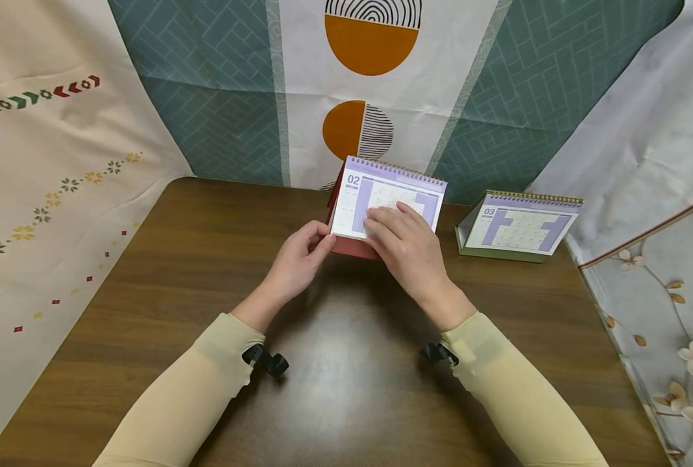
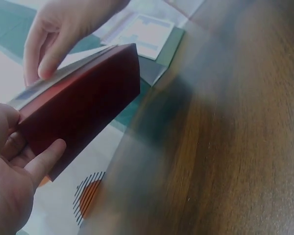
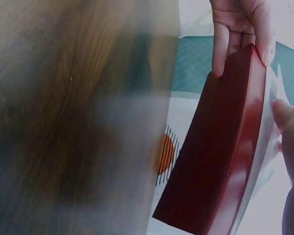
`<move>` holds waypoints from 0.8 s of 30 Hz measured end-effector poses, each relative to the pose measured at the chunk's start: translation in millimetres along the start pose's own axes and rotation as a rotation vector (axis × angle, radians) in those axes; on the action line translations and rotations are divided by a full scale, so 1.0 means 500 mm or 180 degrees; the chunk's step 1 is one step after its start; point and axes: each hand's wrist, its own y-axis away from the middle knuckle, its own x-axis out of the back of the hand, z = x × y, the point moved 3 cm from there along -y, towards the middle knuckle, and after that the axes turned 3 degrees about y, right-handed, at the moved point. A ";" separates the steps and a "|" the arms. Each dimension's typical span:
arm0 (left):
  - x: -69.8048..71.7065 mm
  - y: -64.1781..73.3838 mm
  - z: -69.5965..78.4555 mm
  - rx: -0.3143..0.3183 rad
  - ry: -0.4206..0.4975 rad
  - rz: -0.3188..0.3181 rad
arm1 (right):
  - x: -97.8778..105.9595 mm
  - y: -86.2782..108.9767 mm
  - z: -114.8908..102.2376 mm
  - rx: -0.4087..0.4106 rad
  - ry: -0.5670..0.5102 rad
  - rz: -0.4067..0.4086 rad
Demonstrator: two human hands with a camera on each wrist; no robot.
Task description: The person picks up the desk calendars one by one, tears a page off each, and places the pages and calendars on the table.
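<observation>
A desk calendar (image 1: 401, 194) with a red base shows a page marked 02 under a purple spiral-bound top. It is tilted and held up above the tabletop. My left hand (image 1: 300, 256) grips its lower left corner, thumb in front and fingers behind the red base (image 2: 88, 100). Over the lower middle of the page lies my right hand (image 1: 405, 243), its fingers loosely bent and touching the paper. In the right wrist view a thin sheet edge stands slightly off the stack near the thumb (image 3: 284, 115). Whether the fingers pinch a sheet is unclear.
A second desk calendar (image 1: 522, 227), with a green base and a page marked 03, stands at the right on the brown wooden table (image 1: 335, 389). Patterned cloths (image 1: 224, 117) hang behind the table and along both sides.
</observation>
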 end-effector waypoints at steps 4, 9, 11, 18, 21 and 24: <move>0.001 0.000 -0.003 -0.0001 -0.0018 0.0025 | 0.003 0.004 -0.004 0.0071 0.0122 0.0030; -0.001 0.001 -0.007 0.0016 -0.0022 0.0032 | 0.010 0.003 -0.007 -0.0007 0.0351 0.0216; -0.001 0.002 -0.007 0.0018 -0.0012 0.0030 | 0.013 0.001 -0.007 -0.0091 0.0391 0.0285; -0.003 0.004 -0.008 0.0016 -0.0034 0.0037 | 0.024 -0.004 0.000 -0.0452 0.0222 0.0354; -0.004 0.005 -0.008 0.0004 -0.0051 0.0043 | 0.032 -0.007 0.004 -0.0566 0.0169 0.0400; -0.004 0.004 -0.008 -0.0032 -0.0063 0.0052 | 0.045 -0.014 0.012 -0.0691 0.0134 0.0477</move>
